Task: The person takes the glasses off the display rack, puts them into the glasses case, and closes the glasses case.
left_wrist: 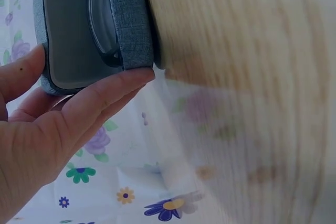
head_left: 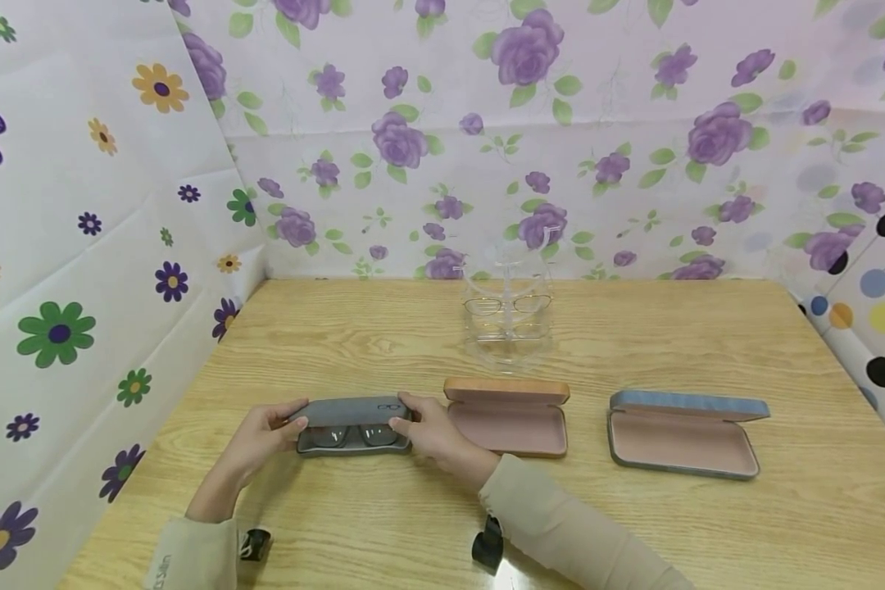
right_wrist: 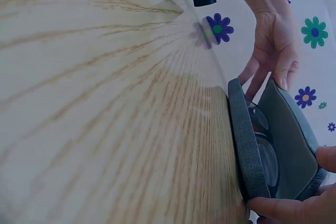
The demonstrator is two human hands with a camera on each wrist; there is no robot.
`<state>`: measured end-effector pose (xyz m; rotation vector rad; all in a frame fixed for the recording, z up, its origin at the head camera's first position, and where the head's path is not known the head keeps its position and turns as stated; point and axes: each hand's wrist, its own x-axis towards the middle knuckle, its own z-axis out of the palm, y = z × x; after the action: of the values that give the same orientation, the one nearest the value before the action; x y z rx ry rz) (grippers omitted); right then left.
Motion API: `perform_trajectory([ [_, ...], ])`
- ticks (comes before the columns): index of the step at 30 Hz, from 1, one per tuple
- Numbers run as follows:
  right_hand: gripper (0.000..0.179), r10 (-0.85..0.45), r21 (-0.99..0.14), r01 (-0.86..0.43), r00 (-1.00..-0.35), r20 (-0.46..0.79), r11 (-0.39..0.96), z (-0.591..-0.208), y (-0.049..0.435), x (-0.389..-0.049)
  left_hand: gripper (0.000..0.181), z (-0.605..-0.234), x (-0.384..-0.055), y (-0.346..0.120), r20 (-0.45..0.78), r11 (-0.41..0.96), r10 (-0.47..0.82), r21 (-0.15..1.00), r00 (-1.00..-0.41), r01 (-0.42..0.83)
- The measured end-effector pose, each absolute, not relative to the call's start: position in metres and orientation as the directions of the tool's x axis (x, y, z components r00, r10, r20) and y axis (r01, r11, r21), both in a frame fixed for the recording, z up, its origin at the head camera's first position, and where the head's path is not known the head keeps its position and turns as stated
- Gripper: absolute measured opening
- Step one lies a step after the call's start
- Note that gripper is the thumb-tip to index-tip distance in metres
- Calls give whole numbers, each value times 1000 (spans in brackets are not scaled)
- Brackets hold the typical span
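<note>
Left hand [head_left: 260,436], partly bent, grips the left end of a gray case [head_left: 350,450]; right hand [head_left: 433,426] grips its right end likewise. Case sits between both hands, lid [head_left: 342,410] partly raised, glasses [head_left: 332,437] inside. Orange case [head_left: 509,429] stands open just beside the right hand.

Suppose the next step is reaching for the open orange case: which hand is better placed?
Probably the right hand: it holds the end of the grey case nearest the orange case. The left hand holds the opposite end, farther away.
</note>
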<state>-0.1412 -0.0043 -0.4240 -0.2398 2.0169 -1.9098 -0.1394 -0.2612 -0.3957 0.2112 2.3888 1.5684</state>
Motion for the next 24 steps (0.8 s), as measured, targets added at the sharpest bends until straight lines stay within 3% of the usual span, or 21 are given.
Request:
perform_trajectory([
  [8, 49, -317, -969, 48, -940, -127, 243, -432, 0, -133, 44, -401, -135, -262, -130, 534, 282, 844, -951, 43],
  [24, 51, -367, -972, 85, -916, -163, 220, -430, 5, -135, 51, -394, -135, -259, -167, 541, 245, 841, -955, -8],
])
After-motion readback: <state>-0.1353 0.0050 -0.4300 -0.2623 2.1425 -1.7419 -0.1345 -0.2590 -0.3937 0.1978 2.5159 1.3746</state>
